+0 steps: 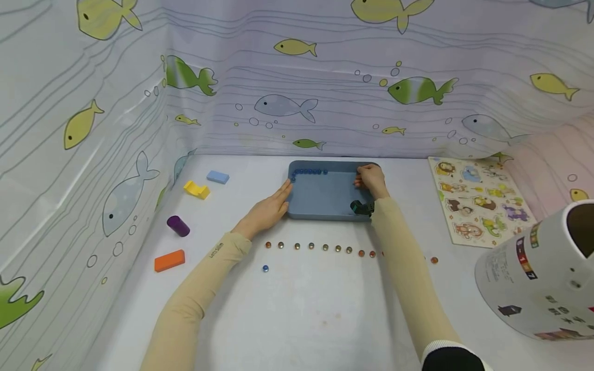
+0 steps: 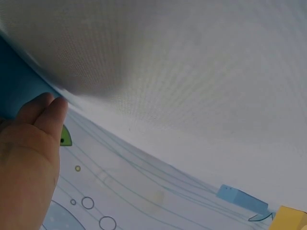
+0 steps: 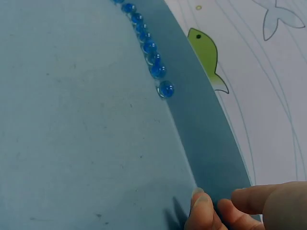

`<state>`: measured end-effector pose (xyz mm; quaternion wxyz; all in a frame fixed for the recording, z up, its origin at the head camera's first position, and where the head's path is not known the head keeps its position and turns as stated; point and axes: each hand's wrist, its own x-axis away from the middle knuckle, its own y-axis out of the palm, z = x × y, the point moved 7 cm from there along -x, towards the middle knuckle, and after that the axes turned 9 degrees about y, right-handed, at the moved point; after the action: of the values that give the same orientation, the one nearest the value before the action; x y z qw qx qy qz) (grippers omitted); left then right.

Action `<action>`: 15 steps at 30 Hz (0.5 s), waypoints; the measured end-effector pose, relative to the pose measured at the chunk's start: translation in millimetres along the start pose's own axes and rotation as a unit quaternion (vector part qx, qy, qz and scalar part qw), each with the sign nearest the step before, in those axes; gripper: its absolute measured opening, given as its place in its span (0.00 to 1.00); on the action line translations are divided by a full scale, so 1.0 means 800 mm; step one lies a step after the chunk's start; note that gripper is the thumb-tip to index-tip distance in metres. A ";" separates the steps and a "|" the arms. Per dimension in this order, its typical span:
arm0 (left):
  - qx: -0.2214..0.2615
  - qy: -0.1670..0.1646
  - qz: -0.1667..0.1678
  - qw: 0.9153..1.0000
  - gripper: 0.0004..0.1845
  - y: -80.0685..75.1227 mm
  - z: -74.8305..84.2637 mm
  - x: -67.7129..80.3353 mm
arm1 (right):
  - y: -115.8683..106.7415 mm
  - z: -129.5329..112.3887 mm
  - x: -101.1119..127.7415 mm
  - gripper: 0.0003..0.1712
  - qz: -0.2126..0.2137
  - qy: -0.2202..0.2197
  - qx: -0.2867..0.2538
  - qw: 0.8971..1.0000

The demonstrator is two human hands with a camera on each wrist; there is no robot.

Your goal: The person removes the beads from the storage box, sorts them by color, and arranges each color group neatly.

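Note:
A blue-grey tray (image 1: 325, 203) lies in the middle of the white table. Several blue marbles (image 1: 310, 171) line its far wall; the right wrist view shows the marbles (image 3: 149, 48) against that wall. My left hand (image 1: 282, 195) lies flat on the table, straight fingers touching the tray's left side; in the left wrist view the fingertips (image 2: 48, 108) meet the tray (image 2: 14, 81). My right hand (image 1: 366, 178) holds the far right corner, and its fingers (image 3: 204, 211) pinch the tray's rim (image 3: 206, 143). A row of several marbles (image 1: 320, 248) lies in front of the tray.
One blue marble (image 1: 265, 268) lies alone nearer me. At the left are a yellow block (image 1: 197, 189), a blue block (image 1: 217, 176), a purple cylinder (image 1: 178, 225) and an orange block (image 1: 169, 260). An animal puzzle board (image 1: 480, 201) and a white container (image 1: 543, 281) are at the right. Fish-printed sheets wall the table.

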<state>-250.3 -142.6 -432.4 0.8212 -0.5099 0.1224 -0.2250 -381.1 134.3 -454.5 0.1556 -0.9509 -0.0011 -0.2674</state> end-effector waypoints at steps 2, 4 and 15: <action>0.001 0.001 -0.001 1.000 0.30 0.000 0.001 0.000 | -0.001 -0.001 -0.001 0.25 0.000 0.008 -0.001 1.000; 0.001 0.001 -0.002 1.000 0.30 0.000 0.001 -0.001 | -0.002 -0.001 0.000 0.24 -0.002 0.017 -0.001 1.000; 0.000 -0.001 0.000 1.000 0.30 -0.001 0.001 0.000 | 0.004 0.003 0.003 0.13 -0.025 0.007 0.082 0.996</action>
<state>-250.2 -142.2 -431.3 0.8216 -0.5096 0.1218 -0.2246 -377.9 131.9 -456.1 0.2266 -0.9325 -0.0460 -0.2773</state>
